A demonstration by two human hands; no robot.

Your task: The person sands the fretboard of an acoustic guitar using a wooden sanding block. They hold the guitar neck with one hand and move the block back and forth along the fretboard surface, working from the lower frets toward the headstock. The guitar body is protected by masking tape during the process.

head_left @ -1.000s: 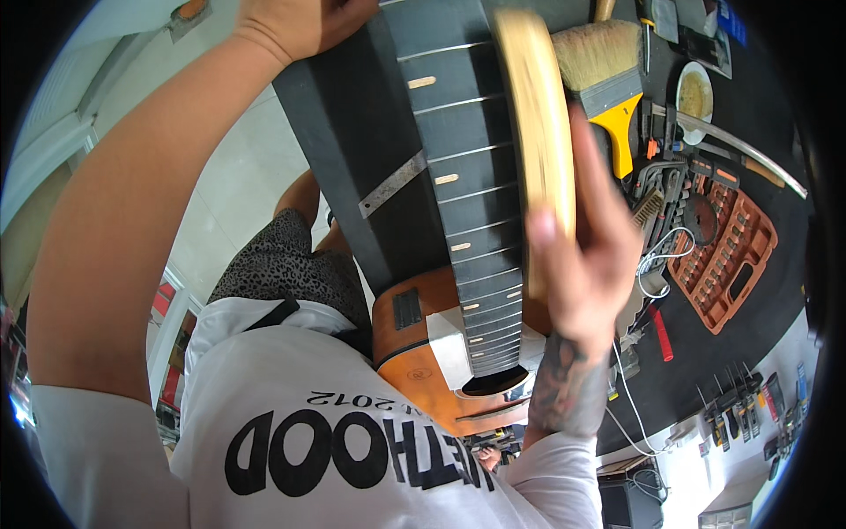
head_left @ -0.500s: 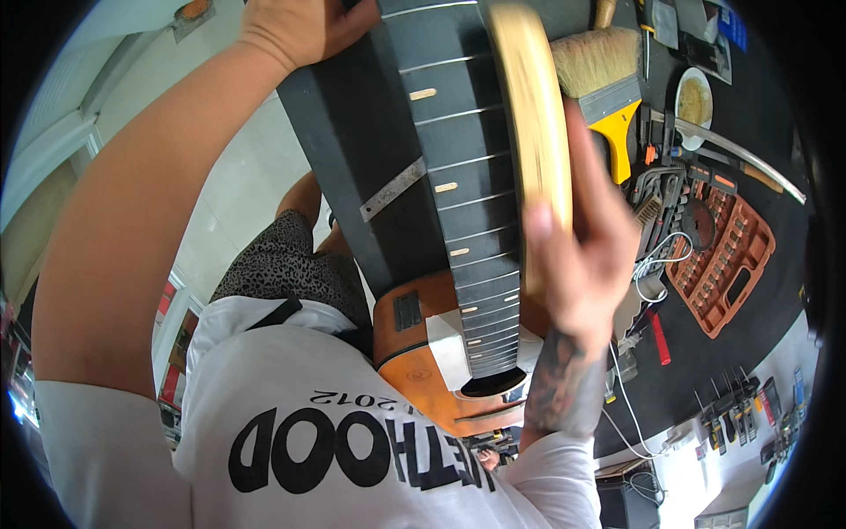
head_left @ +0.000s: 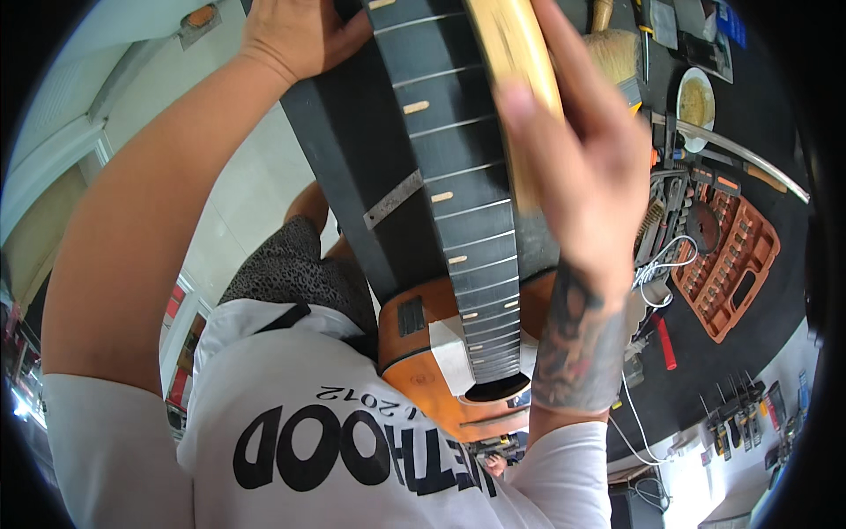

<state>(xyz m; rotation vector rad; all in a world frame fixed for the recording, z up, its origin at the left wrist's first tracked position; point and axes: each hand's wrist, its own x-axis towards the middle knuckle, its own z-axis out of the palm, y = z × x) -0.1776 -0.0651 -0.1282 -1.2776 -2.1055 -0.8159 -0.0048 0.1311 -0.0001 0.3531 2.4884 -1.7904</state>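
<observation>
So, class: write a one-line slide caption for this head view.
Left hand steadies a guitar neck while right hand holds a tan block against it.

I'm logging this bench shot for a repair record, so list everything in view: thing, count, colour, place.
guitar: one, orange body, at lower centre against the person's shirt
fretboard: one, black with pale inlays and metal frets, running up the middle
sanding block: one, tan wood, lying along the fretboard's right edge
brush: one, pale bristles, top right on the bench
bowl: one, white, holding something yellowish, top right
socket set case: one, orange, open, right on the black bench mat
white cable: one, beside the case
left hand: one, gripping the neck's left side at the top
right hand: one, wrist tattooed, holding the sanding block
</observation>
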